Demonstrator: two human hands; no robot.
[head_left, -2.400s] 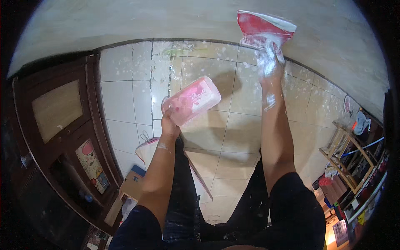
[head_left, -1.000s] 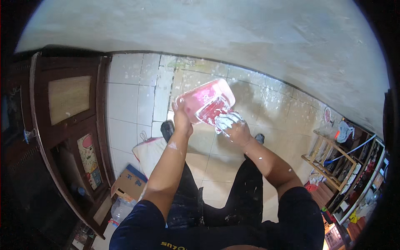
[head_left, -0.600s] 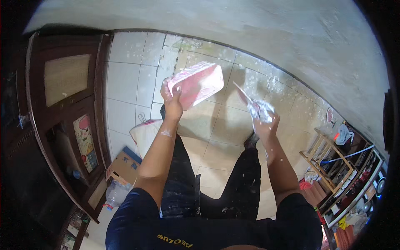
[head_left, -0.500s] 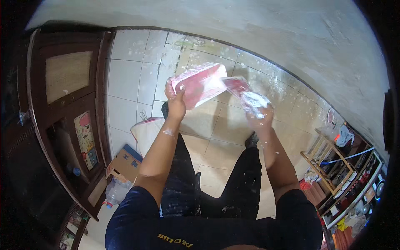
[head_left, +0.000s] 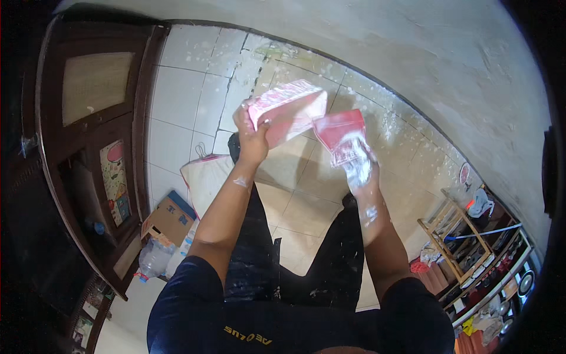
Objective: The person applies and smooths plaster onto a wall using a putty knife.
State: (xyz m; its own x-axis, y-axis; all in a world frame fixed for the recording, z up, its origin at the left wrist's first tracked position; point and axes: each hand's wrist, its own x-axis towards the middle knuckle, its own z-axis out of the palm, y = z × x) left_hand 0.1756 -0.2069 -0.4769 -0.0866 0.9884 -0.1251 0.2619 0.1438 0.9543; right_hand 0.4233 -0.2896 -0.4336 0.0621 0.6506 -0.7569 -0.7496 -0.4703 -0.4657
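Observation:
My left hand (head_left: 253, 139) grips a pink rectangular board (head_left: 292, 121) by its left end, thumb on the near face. White paste coats the board's far edge and smears its surface. In my right hand (head_left: 367, 171) is a flat pink scraper (head_left: 342, 128), its blade angled up and left toward the board. Thick white paste covers the scraper's lower part and my right hand, partly hiding the fingers. The scraper's left corner lies close to the board's right end; I cannot tell whether they touch. Both are held above the tiled floor (head_left: 306, 194).
A grey plastered wall (head_left: 413, 47) runs along the far and right sides. Dark wooden furniture (head_left: 94, 88) stands left, near a cardboard box (head_left: 171, 218), clear plastic bottles (head_left: 154, 258) and a pale sack (head_left: 206, 177). At right are a wooden frame (head_left: 451, 236) and a cluttered rack (head_left: 501, 265). White splashes mark the floor.
My right hand has turned the scraper so its blade points more upward and shows broader. The board has shifted slightly right and tilted, still in my left hand. The whole view has moved a little.

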